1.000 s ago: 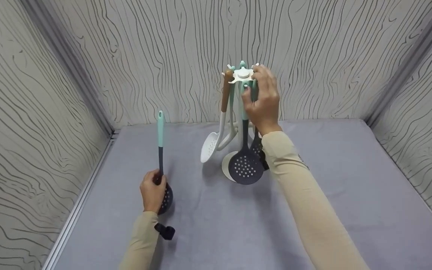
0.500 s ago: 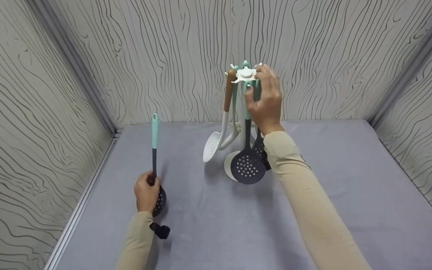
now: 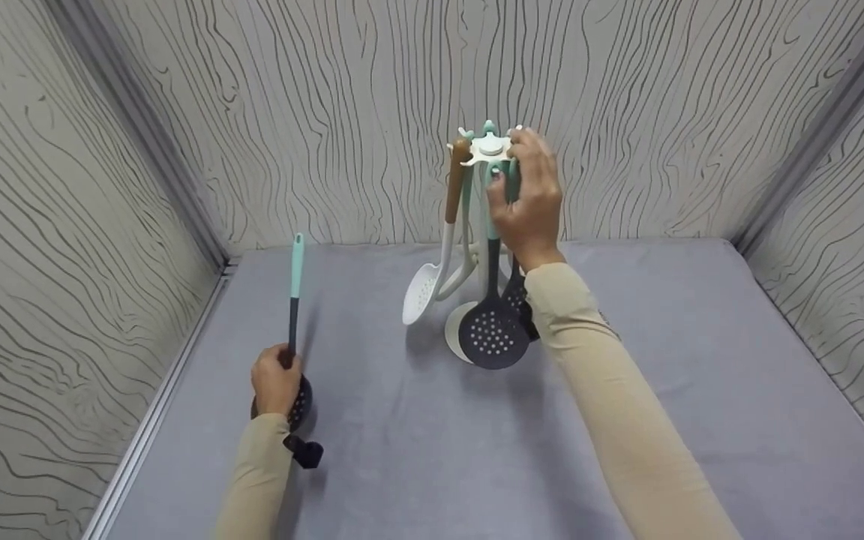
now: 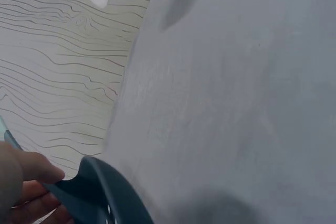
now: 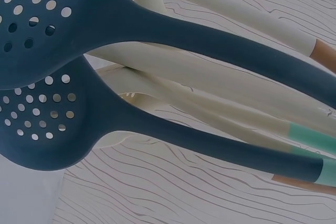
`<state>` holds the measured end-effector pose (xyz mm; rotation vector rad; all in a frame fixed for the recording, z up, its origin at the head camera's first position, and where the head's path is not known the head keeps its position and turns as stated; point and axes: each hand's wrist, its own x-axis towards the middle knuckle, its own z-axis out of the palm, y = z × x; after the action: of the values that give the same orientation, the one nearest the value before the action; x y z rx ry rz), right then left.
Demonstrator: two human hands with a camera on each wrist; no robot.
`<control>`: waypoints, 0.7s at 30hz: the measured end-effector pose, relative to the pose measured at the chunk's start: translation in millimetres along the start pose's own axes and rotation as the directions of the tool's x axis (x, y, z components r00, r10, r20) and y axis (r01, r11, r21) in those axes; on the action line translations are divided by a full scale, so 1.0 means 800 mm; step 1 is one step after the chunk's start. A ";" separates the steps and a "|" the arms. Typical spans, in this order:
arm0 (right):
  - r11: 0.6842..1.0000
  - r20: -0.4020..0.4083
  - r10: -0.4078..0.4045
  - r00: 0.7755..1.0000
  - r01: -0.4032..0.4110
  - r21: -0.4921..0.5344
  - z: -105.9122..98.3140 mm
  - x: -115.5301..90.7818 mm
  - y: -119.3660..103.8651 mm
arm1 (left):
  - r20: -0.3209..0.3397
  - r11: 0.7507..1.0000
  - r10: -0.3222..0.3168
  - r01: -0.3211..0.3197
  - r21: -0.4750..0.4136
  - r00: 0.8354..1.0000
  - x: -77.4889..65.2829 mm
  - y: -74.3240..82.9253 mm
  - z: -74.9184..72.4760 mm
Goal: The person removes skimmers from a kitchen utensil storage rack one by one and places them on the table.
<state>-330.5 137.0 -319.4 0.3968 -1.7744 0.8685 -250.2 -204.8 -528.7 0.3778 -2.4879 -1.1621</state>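
Observation:
My left hand grips a dark skimmer with a mint handle by its neck, just above the perforated head. The handle points away toward the back wall. In the left wrist view the curved skimmer head shows beside my fingers. My right hand holds the top of a white utensil rack, its thumb at the upper end of a hanging mint-handled skimmer. A second dark skimmer hangs close by, partly hidden by my right arm in the head view.
A white slotted spoon with a brown handle hangs at the rack's left. Paler utensils hang behind. Grey cloth covers the table, with wood-patterned walls at the back and both sides.
My left hand has moved left with the skimmer, and its handle end now leans slightly right. The right hand stays on the rack.

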 end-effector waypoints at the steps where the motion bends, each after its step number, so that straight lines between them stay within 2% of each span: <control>1: 1.000 0.002 0.000 1.000 0.000 -0.002 0.000 0.000 0.000 | -0.001 1.000 -0.003 0.003 0.010 1.000 0.001 -0.001 0.000; 10: 1.000 0.008 0.000 1.000 0.000 -0.015 -0.001 0.000 -0.002 | 0.027 0.997 -0.044 0.042 0.064 0.999 0.007 -0.010 -0.002; 21: 1.000 0.001 0.002 1.000 -0.002 -0.006 -0.001 0.000 -0.002 | 0.044 0.991 -0.060 0.054 0.119 0.997 0.003 -0.016 -0.010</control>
<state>-328.8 136.3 -318.4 0.3924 -1.7782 0.8644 -248.0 -219.4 -533.7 0.4609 -2.6110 -1.0601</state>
